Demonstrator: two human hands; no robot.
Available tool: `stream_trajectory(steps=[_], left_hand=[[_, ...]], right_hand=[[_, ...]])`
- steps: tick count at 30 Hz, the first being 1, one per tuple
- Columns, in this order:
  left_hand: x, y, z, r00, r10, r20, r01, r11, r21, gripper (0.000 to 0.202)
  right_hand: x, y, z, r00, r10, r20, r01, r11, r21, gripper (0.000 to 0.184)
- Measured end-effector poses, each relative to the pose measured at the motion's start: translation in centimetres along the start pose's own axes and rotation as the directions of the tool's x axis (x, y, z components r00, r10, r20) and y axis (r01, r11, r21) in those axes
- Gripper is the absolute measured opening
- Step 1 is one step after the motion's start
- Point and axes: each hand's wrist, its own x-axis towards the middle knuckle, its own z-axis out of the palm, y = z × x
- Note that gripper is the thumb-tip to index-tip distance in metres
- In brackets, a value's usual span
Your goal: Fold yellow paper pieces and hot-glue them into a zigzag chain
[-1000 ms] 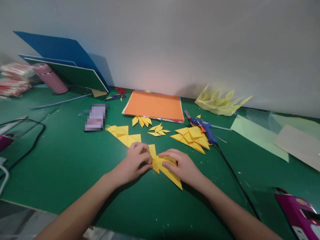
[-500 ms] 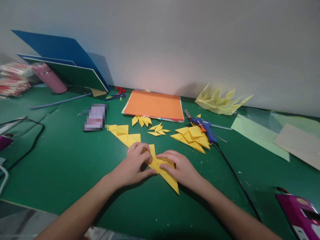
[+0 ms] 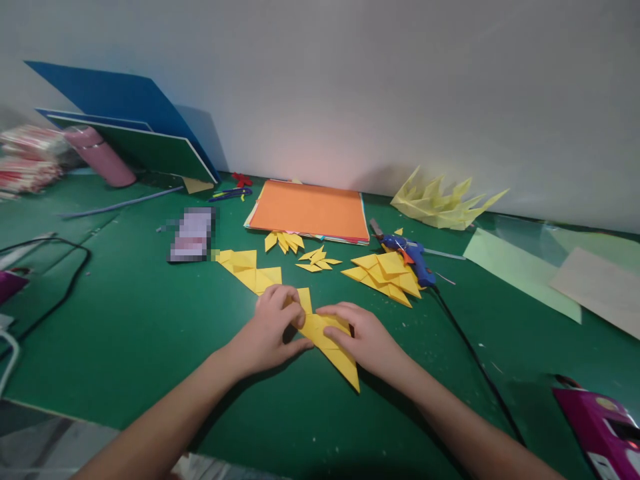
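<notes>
A chain of folded yellow paper pieces (image 3: 267, 277) runs diagonally over the table, from near the phone down toward me. My left hand (image 3: 277, 325) is curled over its middle, with fingertips on top and the thumb along the lower edge. At the near end, my right hand (image 3: 363, 337) grips the last folded piece (image 3: 343, 360) between thumb and fingers. Its pointed tip sticks out below that hand. Some of the joint lies hidden under my fingers. Beyond the hands are a pile of larger folded yellow pieces (image 3: 385, 273) and two clusters of small yellow ones (image 3: 284, 241).
Behind lies an orange-topped paper stack (image 3: 313, 207). To the right are a blue glue gun (image 3: 413, 257) with a black cord, a pale yellow paper crown (image 3: 445, 203) and a magenta box (image 3: 600, 423). A blurred phone (image 3: 193, 233) and pink bottle (image 3: 100, 157) are left.
My right hand has shifted very slightly right along the near yellow piece, whose tip sits a touch lower. The left hand stays almost still.
</notes>
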Motion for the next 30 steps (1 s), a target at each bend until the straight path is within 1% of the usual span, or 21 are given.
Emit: stream_trajectory(steps=[3, 7, 13, 16, 19, 23, 26, 30], left_hand=[[0.0, 0.0, 0.0, 1.0, 0.005, 0.018, -0.005, 1.0, 0.009, 0.024], [0.0, 0.0, -0.1, 0.999, 0.009, 0.036, -0.009, 1.0, 0.026, 0.019], [0.0, -0.1, 0.0, 1.0, 0.012, 0.022, -0.012, 1.0, 0.016, 0.019], [0.0, -0.1, 0.1, 1.0, 0.006, 0.021, -0.007, 1.0, 0.014, 0.02], [0.0, -0.1, 0.1, 1.0, 0.005, 0.024, -0.006, 1.0, 0.021, 0.021], [0.0, 0.0, 0.1, 1.0, 0.001, 0.025, -0.001, 0.999, 0.034, 0.021], [-0.1, 0.0, 0.1, 1.0, 0.009, 0.024, -0.01, 0.999, 0.043, 0.02], [0.0, 0.0, 0.1, 1.0, 0.002, 0.029, -0.004, 0.999, 0.051, 0.019]], right_hand=[[0.0, 0.0, 0.1, 1.0, -0.01, 0.004, 0.01, 1.0, -0.02, 0.027], [0.1, -0.1, 0.0, 0.999, -0.035, 0.011, 0.035, 0.998, -0.054, 0.026], [0.4, 0.1, 0.5, 0.995, -0.096, -0.021, 0.094, 0.992, -0.088, 0.026], [0.5, 0.1, 0.7, 0.994, -0.106, -0.031, 0.103, 0.991, -0.089, 0.026], [0.5, 0.1, 0.8, 0.996, -0.074, -0.04, 0.072, 0.995, -0.062, 0.026], [0.6, -0.1, 0.9, 0.998, 0.013, -0.068, -0.012, 1.0, 0.013, 0.031], [0.7, -0.2, 1.0, 0.996, 0.047, -0.081, -0.045, 0.999, 0.03, 0.025], [0.6, -0.2, 1.0, 0.995, 0.047, -0.092, -0.047, 0.999, 0.007, 0.019]])
